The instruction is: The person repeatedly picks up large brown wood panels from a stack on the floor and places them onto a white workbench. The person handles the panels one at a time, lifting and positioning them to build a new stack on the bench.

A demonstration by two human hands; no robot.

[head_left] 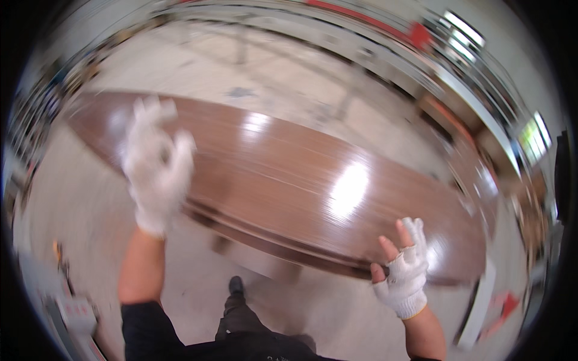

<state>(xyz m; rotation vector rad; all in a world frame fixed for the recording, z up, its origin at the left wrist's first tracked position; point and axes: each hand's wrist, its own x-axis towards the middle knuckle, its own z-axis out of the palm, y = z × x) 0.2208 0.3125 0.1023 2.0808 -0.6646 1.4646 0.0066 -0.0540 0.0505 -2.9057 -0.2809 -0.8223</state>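
Note:
A long glossy brown wooden panel [283, 180] lies across the middle of the view, raised above the floor. My left hand [155, 165], in a white glove, hovers over the panel's left part with fingers spread and blurred by motion; whether it touches the wood is unclear. My right hand [404, 268], in a white glove with bare fingertips, rests on the panel's near edge toward its right end, thumb under the rim and fingers on top.
Pale concrete floor [78, 198] surrounds the panel. My dark shoe [236, 285] shows below its near edge. Metal racks and a red beam [415, 33] line the far wall. A white strip [478, 307] and a red item [504, 307] lie at the lower right.

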